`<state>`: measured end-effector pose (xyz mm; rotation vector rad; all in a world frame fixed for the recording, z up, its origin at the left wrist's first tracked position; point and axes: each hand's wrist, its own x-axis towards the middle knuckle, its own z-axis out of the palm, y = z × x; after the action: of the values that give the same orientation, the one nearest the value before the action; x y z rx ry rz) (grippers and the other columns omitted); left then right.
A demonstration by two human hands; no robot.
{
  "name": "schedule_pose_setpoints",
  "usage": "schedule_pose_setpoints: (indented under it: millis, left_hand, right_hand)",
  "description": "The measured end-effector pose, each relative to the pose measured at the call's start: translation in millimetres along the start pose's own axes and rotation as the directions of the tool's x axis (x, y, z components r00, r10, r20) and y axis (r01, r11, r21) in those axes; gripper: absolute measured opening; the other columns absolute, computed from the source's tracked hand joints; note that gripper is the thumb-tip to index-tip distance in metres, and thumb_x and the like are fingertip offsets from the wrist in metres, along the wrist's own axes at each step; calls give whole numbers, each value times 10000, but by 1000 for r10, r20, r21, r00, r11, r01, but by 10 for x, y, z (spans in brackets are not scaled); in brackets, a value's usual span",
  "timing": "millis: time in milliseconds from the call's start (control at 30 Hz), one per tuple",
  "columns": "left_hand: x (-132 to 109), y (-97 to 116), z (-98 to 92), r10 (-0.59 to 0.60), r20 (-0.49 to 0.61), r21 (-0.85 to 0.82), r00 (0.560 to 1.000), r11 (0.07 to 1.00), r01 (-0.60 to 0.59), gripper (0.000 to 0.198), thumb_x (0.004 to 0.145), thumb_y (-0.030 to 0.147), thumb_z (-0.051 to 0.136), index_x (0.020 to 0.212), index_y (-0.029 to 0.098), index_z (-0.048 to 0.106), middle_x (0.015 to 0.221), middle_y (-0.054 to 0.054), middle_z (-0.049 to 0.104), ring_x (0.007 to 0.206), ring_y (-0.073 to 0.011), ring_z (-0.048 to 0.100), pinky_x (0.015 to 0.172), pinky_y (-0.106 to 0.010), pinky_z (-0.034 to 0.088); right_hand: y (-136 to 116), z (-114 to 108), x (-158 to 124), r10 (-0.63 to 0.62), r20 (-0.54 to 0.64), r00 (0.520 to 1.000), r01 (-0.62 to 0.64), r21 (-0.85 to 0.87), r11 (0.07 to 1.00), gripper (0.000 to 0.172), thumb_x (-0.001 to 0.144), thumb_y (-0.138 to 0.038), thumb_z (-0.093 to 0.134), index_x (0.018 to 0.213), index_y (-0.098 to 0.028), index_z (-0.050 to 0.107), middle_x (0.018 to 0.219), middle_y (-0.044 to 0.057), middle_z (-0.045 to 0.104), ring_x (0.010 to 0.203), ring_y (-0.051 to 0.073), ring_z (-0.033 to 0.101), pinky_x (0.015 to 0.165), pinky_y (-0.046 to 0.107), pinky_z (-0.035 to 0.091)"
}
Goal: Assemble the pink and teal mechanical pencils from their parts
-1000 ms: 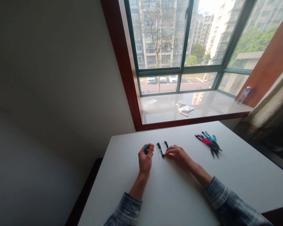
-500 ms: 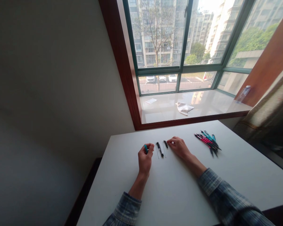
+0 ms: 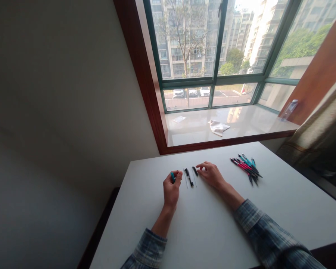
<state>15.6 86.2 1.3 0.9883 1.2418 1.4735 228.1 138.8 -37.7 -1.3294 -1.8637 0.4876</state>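
My left hand (image 3: 171,189) is closed around a teal pen barrel (image 3: 173,177), held above the white table; the fingers hide much of it. Just right of it lie a thin pen refill (image 3: 186,179) and a black pen part (image 3: 189,178). A second refill (image 3: 194,179) and a short black pen barrel (image 3: 195,171) lie further right. At that short barrel is my right hand (image 3: 211,175), thumb and index finger apart, the fingertips close beside it; whether they touch it I cannot tell.
A pile of pens (image 3: 246,168), teal, pink and black, lies at the right on the white table (image 3: 207,231). Behind, the window sill (image 3: 190,134) bears a crumpled white cloth (image 3: 218,127), a flat white piece (image 3: 179,119) and a clear bottle (image 3: 289,109).
The short black barrel has shifted slightly to the left on the table, and my right hand's fingers have spread beside it. My left hand keeps its hold on the teal pen barrel.
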Motion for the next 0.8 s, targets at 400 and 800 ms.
schedule_pose_setpoints:
  millis: [400,800]
  left_hand:
    - [-10,14,15,18,6,24,1000,1000,-18,496,687,590,835,840,138,698,688,16,579,555,-78,402,520,-215,330]
    - [-4,-15,46,4,6,36,1000,999,-4,486,671,588,843,845,150,724,717,-4,615,611,-109,476,560,-228,366]
  right_hand:
    - [-22,12,42,-39,-8,999,39,70,997,246,937,-292,649,1165,-288,741,1074,60,709,1007,229,637,891,356,506]
    - [55,196,244,-40,-46,998,39,-6,999,202,972,-335,611,1011,-273,799,998,66,738,983,242,633,902,377,485]
